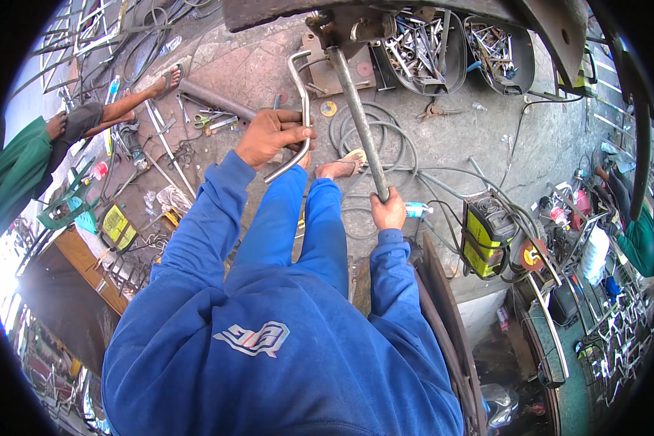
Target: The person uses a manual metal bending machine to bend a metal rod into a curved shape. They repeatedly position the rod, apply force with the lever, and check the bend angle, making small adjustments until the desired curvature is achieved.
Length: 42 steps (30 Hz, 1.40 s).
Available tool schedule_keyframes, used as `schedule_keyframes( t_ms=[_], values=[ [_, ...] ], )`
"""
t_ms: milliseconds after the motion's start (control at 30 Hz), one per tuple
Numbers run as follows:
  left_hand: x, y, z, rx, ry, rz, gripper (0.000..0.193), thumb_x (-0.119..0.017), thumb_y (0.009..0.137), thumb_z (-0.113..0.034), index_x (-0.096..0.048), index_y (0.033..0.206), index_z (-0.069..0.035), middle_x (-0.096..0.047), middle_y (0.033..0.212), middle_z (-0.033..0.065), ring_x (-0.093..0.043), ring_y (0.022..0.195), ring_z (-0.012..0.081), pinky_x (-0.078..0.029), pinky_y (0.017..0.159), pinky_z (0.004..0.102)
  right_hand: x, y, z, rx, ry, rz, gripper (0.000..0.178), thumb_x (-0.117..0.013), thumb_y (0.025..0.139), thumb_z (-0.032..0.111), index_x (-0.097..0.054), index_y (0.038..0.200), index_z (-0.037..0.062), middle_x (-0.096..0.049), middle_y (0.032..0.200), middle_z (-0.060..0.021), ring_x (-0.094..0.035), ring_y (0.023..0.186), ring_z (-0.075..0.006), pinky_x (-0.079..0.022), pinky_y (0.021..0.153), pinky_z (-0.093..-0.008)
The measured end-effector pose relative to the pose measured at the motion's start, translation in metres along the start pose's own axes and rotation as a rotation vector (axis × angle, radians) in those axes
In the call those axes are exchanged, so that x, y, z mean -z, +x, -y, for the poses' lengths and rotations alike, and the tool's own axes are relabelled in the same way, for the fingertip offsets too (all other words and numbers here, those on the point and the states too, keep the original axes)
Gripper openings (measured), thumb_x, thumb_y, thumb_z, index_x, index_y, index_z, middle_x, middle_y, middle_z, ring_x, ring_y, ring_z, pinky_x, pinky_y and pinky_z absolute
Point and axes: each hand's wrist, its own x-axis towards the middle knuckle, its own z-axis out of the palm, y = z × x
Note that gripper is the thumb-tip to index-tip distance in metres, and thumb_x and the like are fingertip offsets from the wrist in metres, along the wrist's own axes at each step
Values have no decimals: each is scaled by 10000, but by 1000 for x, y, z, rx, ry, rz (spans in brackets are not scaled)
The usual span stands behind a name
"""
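Slim, silvery bent metal rod (304, 102) up at eleven o'clock, pinched in your left grip (271, 138)!
Your right grip (389, 211), at three o'clock, wraps the straight grey steel pipe (357, 123), whose far end meets the rusty brown metal fixture (334, 33) at twelve. The rod already shows its bends, clear of the fixture; whether any shaping is left, I can't tell.

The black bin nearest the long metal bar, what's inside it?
The black bin holds a jumbled heap of metal tools, several of them wrench-shaped. The bin's bottom and anything beneath the top layer are covered, so I can't tell.
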Motion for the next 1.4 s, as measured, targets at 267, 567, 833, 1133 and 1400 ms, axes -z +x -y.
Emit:
schedule_keyframes(
  t_ms=[267, 567, 833, 1133, 1400],
  values=[
    [-3, 4, -1, -20, -26, -6, 396, -701, 822, -144, -576, 1107, 101, -676, 936, 167, -683, 809, 212, -528, 634, 259, -4, 1, -4, 17, 12, -24, 365, -692, 701, 319, -581, 845, 2, -625, 766, -251, -606, 774, -437, -465, 678, -479],
    [-6, 7, 2, -22, 189, -106, 370, -715, 792, -147, -604, 1009, 131, -681, 847, 141, -658, 724, 163, -517, 606, 249, -5, 1, -7, 24, 23, -18, 364, -691, 701, 323, -577, 836, 4, -618, 757, -248, -596, 761, -441, -457, 670, -485],
    [-7, 7, 4, -14, 283, -177, 399, -728, 775, -157, -606, 1001, 149, -682, 819, 143, -639, 690, 149, -523, 593, 262, 1, 0, 0, 21, 24, -11, 395, -693, 700, 331, -583, 865, -10, -621, 783, -254, -599, 788, -435, -459, 688, -472],
    [-10, 9, 9, -36, 110, -139, 323, -698, 805, -145, -631, 995, 108, -681, 836, 140, -671, 738, 179, -528, 608, 257, -3, 0, -3, 20, 30, -35, 365, -690, 705, 317, -580, 845, -2, -625, 787, -249, -602, 794, -436, -462, 692, -473],
    [-10, 8, 9, -15, 56, -111, 277, -649, 837, -113, -619, 1015, 97, -676, 907, 142, -681, 797, 210, -538, 648, 270, -5, 3, -6, 31, 29, -31, 345, -690, 705, 308, -584, 838, 7, -625, 773, -247, -603, 786, -436, -463, 687, -478]
  ],
)
